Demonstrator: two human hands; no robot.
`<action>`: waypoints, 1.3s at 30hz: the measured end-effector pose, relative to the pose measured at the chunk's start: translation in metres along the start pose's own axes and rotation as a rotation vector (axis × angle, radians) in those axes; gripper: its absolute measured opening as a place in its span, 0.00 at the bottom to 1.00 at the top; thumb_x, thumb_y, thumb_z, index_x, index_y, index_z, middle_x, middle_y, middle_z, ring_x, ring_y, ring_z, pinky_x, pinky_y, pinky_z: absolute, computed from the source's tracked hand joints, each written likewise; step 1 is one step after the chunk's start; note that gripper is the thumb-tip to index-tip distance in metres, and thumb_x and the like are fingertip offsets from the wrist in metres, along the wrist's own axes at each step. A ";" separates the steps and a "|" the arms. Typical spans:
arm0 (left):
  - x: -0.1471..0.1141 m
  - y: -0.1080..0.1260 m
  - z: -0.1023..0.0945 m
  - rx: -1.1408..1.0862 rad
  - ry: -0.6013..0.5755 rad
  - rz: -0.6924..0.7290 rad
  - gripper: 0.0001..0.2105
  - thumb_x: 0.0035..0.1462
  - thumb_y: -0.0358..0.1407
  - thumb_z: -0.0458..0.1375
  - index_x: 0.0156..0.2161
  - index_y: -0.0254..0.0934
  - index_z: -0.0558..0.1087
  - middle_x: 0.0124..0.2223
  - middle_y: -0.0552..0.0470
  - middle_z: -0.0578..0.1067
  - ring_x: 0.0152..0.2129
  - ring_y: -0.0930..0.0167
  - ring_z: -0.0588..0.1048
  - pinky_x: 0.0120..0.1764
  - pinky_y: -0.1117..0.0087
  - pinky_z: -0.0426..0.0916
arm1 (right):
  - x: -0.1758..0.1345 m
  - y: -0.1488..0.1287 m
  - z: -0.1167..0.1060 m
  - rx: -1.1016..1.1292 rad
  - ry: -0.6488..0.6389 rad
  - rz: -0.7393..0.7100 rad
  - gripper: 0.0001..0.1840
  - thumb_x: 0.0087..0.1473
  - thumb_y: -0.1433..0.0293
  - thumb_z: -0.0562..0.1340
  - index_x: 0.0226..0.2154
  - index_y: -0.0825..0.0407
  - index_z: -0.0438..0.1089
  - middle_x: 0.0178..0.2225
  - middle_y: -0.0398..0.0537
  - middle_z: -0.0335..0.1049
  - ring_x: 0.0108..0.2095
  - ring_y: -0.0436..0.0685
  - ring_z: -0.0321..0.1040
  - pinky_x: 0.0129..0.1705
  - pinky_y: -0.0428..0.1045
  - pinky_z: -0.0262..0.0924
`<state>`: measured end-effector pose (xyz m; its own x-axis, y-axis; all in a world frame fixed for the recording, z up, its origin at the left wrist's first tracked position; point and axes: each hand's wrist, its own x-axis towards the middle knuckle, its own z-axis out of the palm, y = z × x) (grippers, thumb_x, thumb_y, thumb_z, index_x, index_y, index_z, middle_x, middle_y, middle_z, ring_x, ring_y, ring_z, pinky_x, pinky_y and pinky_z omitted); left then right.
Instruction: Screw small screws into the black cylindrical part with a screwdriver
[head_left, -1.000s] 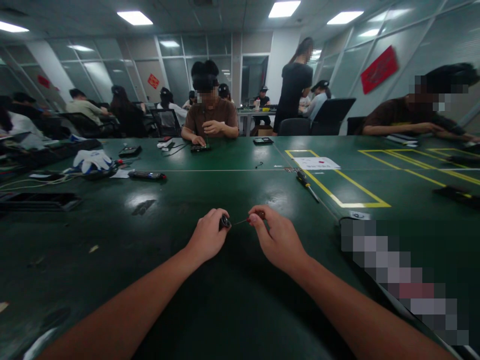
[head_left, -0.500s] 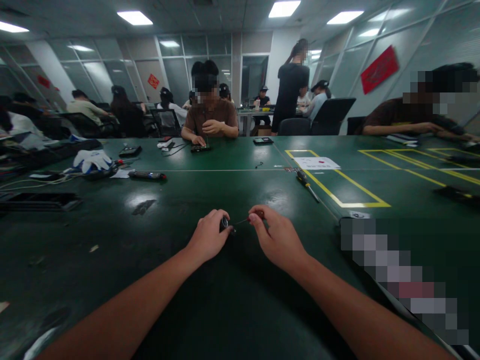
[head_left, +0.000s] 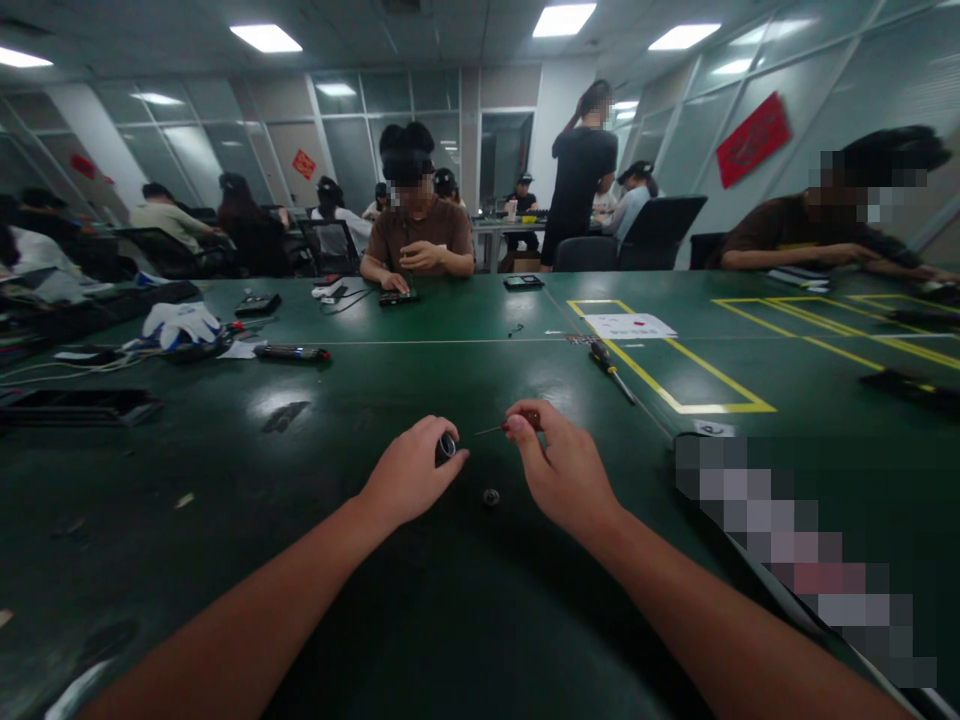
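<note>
My left hand (head_left: 409,465) is wrapped round a small dark cylindrical part (head_left: 445,449) with a pale ring at its open end, which faces right. Most of that part is hidden by the fingers. My right hand (head_left: 562,460) pinches a small screwdriver (head_left: 524,422) by its reddish-brown handle. Its thin shaft points left toward the cylinder, with a gap between tip and cylinder. On the table below, between the two hands, lies a small round metallic piece (head_left: 491,497).
A yellow-and-black screwdriver (head_left: 613,372) lies beyond my right hand, near a paper sheet (head_left: 630,326) and yellow tape outlines. White gloves (head_left: 180,325), a dark pen-shaped tool (head_left: 292,353) and a black tray (head_left: 79,407) are at left. A person (head_left: 418,235) works opposite.
The small round piece has come away from the cylinder's mouth and now lies on the table. My right hand has drawn the screwdriver slightly back to the right.
</note>
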<state>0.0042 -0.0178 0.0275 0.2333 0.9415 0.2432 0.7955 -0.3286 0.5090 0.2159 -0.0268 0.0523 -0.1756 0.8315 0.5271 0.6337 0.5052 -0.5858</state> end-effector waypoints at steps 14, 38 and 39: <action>-0.018 0.034 0.012 0.323 -0.338 0.310 0.17 0.65 0.42 0.55 0.56 0.43 0.75 0.43 0.45 0.77 0.39 0.59 0.77 0.37 0.60 0.71 | 0.000 -0.001 0.001 0.020 0.013 -0.002 0.09 0.68 0.66 0.54 0.42 0.50 0.69 0.36 0.49 0.79 0.39 0.60 0.77 0.41 0.53 0.65; -0.012 -0.058 -0.103 0.004 0.145 -0.431 0.20 0.65 0.44 0.51 0.58 0.43 0.73 0.37 0.56 0.78 0.34 0.68 0.75 0.36 0.71 0.65 | 0.000 0.002 -0.001 0.034 -0.011 0.006 0.11 0.69 0.64 0.53 0.43 0.50 0.70 0.36 0.49 0.79 0.38 0.58 0.76 0.41 0.53 0.65; -0.015 -0.072 -0.115 -0.013 0.216 -0.482 0.21 0.65 0.46 0.50 0.59 0.45 0.71 0.34 0.58 0.76 0.32 0.70 0.73 0.34 0.73 0.63 | 0.000 0.002 0.000 0.036 -0.014 0.006 0.11 0.69 0.64 0.53 0.42 0.50 0.70 0.37 0.49 0.79 0.38 0.58 0.76 0.41 0.53 0.65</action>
<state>-0.1207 -0.0166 0.0821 -0.2786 0.9497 0.1429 0.7767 0.1353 0.6152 0.2177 -0.0254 0.0512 -0.1828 0.8378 0.5145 0.6074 0.5077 -0.6110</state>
